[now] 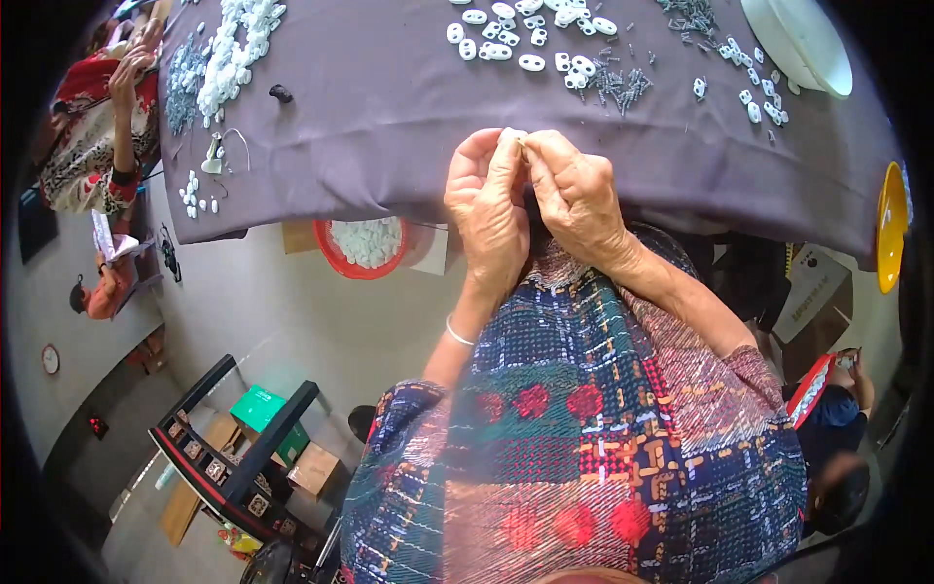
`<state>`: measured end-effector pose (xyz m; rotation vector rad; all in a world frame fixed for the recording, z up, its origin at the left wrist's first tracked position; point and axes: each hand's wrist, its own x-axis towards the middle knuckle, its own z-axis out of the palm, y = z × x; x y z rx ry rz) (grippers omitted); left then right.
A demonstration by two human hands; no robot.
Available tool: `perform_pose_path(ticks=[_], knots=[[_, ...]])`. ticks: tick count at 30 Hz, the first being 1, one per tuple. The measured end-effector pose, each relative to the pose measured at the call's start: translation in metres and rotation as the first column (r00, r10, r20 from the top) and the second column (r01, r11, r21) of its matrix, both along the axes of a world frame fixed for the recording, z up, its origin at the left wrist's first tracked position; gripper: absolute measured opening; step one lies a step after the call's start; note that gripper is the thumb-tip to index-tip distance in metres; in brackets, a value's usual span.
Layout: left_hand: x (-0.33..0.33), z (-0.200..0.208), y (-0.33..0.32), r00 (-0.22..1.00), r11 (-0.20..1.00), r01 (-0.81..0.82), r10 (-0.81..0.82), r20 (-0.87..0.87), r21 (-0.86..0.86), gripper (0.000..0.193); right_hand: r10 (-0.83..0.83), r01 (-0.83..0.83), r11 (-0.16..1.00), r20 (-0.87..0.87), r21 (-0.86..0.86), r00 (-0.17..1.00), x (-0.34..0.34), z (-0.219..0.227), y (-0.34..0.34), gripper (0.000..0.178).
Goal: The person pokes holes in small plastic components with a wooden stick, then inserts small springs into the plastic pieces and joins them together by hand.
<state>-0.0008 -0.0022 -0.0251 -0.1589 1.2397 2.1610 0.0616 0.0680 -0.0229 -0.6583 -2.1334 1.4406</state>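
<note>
My left hand (489, 214) and my right hand (584, 200) meet above the near edge of the cloth-covered table (389, 107). Both are closed in a fingertip pinch around a small white piece (519, 138), mostly hidden by the fingers. Beyond them lie several white oval plastic pieces with two holes (531, 62). Next to these is a scattered heap of small grey screws or pins (619, 90); their exact kind is too small to tell.
More white pieces (226, 73) and grey bits (183, 92) are heaped at far left. A white basin (806, 44) and yellow dish (889, 229) stand at right. Below the table edge sits a red tub (324, 255) of white pieces. Other people are at left and lower right.
</note>
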Motion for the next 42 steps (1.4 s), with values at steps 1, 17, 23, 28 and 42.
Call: perform_pose_path(ticks=[1,17,23,28,42], knots=[[-0.001,0.0,0.0,1.0,1.0,0.001,-0.001,0.013,0.004,0.018,0.0,0.0,1.0,-0.001,0.003,1.0,0.001,-0.001,0.0,0.014],[-0.001,0.002,-0.003,0.981,0.988,0.105,-0.122,-0.153,-0.117,0.01,0.032,-0.032,0.999,0.012,0.037,0.999,0.007,-0.009,0.005,0.011],[0.001,0.0,-0.005,0.979,0.987,0.139,-0.15,-0.136,-0.084,0.01,0.044,-0.044,0.999,0.022,0.029,0.999,0.008,-0.009,0.007,0.011],[0.005,0.001,-0.003,0.99,0.995,0.053,-0.063,-0.124,-0.081,0.011,0.064,-0.065,0.996,0.03,0.057,0.998,0.009,-0.006,0.006,0.01],[0.013,-0.005,0.002,0.982,0.989,0.012,-0.039,-0.187,-0.148,0.014,-0.012,0.01,0.998,0.043,0.057,0.999,0.005,-0.002,0.005,0.009]])
